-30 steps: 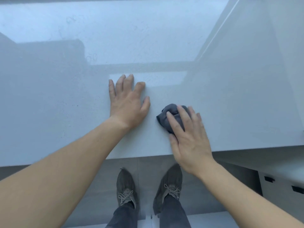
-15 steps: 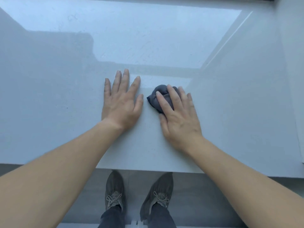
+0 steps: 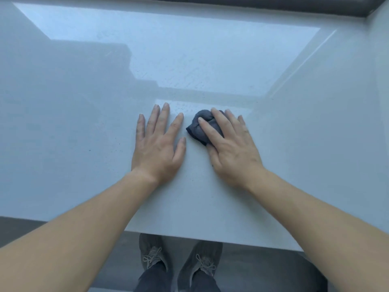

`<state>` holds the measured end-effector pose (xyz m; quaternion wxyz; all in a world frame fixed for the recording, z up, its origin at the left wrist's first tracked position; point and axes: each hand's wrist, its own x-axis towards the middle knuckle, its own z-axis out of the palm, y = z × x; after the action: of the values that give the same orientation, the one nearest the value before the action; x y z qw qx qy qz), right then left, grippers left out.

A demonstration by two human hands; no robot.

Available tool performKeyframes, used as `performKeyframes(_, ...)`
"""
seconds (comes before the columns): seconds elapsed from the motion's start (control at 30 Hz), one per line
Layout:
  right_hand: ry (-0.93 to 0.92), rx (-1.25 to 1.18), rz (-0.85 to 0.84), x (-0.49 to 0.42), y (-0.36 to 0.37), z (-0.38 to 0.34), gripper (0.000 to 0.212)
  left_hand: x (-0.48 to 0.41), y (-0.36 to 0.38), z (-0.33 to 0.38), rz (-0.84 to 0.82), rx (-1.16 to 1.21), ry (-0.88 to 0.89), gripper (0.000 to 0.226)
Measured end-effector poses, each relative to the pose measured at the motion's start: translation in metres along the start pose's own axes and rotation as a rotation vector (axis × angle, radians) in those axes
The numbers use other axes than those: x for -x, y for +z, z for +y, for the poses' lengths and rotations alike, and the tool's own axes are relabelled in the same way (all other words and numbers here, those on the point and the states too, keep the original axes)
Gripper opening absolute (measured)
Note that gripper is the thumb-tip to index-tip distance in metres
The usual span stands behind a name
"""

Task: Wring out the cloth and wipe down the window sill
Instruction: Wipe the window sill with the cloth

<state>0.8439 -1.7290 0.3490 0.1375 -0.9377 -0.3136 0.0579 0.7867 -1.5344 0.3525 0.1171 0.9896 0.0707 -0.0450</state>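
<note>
A bunched dark grey cloth (image 3: 199,127) lies on the glossy white window sill (image 3: 305,144), near the middle. My right hand (image 3: 229,146) presses on the cloth with straight fingers, covering its right half. Just left of it, my left hand (image 3: 159,144) lies flat on the sill with fingers spread, a small gap from the cloth.
The sill's front edge (image 3: 210,239) runs across below my forearms, with my two shoes (image 3: 179,260) on the dark floor beneath. A dark window frame (image 3: 252,7) lines the far edge. A white side wall (image 3: 382,102) rises at the right.
My right hand has pushed the cloth away from the sill's front edge, further onto the sill. The left hand stays flat beside it, and more of the sill's far side has come into view.
</note>
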Motion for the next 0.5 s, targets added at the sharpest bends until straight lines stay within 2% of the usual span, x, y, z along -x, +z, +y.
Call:
performKeyframes(0.07,0.068,0.024,0.015,-0.02,-0.007,0.021,0.06,0.0,0.0,-0.001,-0.003,-0.002,0.002,0.063)
performKeyframes(0.17,0.363,-0.029,0.089,-0.062,-0.019,0.051,0.06,0.001,0.001,-0.001,-0.002,0.001,0.004,0.062)
performKeyframes(0.23,0.47,-0.023,0.132,-0.077,-0.018,0.045,0.061,-0.001,0.002,-0.002,-0.002,0.001,0.01,0.063)
performKeyframes(0.3,0.378,-0.022,0.125,-0.071,-0.013,0.027,0.062,-0.002,0.001,-0.001,-0.007,0.004,0.012,0.063)
performKeyframes(0.37,0.153,-0.017,0.066,-0.055,-0.007,0.013,0.061,-0.002,-0.001,-0.001,-0.004,0.006,0.009,0.063)
performKeyframes(0.43,0.002,-0.002,-0.023,-0.049,-0.01,0.022,0.061,-0.001,-0.003,0.002,-0.002,0.001,0.012,0.063)
performKeyframes(0.5,0.004,0.022,-0.019,-0.067,-0.018,0.046,0.061,-0.004,-0.005,0.003,0.012,-0.003,0.015,0.061)
